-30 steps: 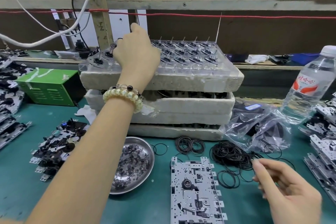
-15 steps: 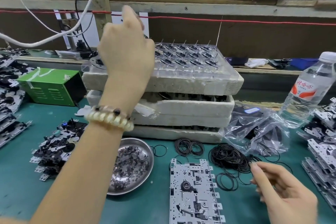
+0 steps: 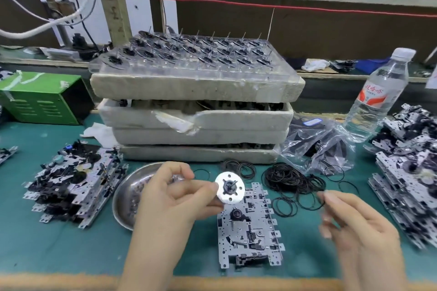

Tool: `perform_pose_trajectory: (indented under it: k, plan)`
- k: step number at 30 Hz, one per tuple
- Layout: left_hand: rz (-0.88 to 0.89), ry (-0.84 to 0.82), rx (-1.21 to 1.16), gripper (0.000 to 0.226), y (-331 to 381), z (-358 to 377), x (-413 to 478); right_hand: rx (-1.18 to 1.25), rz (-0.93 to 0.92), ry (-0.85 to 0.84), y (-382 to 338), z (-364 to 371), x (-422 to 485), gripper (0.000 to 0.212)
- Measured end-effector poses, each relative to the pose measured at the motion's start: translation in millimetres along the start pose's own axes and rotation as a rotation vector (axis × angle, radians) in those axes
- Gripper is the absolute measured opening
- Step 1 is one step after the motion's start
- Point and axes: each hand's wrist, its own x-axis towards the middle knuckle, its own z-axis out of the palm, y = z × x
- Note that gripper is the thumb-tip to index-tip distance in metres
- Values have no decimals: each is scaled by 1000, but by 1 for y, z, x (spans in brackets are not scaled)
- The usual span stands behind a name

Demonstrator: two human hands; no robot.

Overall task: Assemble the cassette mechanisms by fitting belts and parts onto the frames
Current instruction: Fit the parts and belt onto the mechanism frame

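Note:
My left hand (image 3: 175, 198) pinches a round silver flywheel (image 3: 229, 187) by its edge, holding it just above the top end of a metal cassette frame (image 3: 250, 231) that lies flat on the green mat. My right hand (image 3: 354, 222) hovers to the right of the frame with a thin black rubber belt (image 3: 309, 201) pinched between its fingertips. A heap of loose black belts (image 3: 290, 179) lies behind the frame. More flywheels stand on pins in a clear tray (image 3: 196, 59) on top of stacked foam trays.
A steel dish (image 3: 127, 196) of small parts sits left of the frame. Stacks of mechanisms lie at the left (image 3: 73, 179) and right (image 3: 411, 172). A water bottle (image 3: 378, 92), plastic bags (image 3: 316, 146) and a green box (image 3: 45, 99) stand behind.
My left hand came back down from the tray on the foam stack, now carrying a flywheel over the frame. My right hand stayed near the belts.

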Motion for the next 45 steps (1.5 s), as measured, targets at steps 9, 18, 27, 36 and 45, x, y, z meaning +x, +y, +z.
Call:
perform_pose_trajectory:
  k: [9,18,27,36,45]
  plan:
    - [-40,-23,-42,30,-13,-4,-18,0,125,-275,-28,43,-36,55]
    - [6,-93,-75,31,-14,-8,-23,-411,-185,-184,-16,57,-40,16]
    - [75,-177,-24,22,-31,-12,-11,-422,218,-364,-24,42,-18,16]
    - [494,-322,473,30,-41,-9,2,55,715,-655,-27,31,7,22]
    - [1244,-314,880,25,-49,2,17,-454,418,-777,-30,23,28,34]
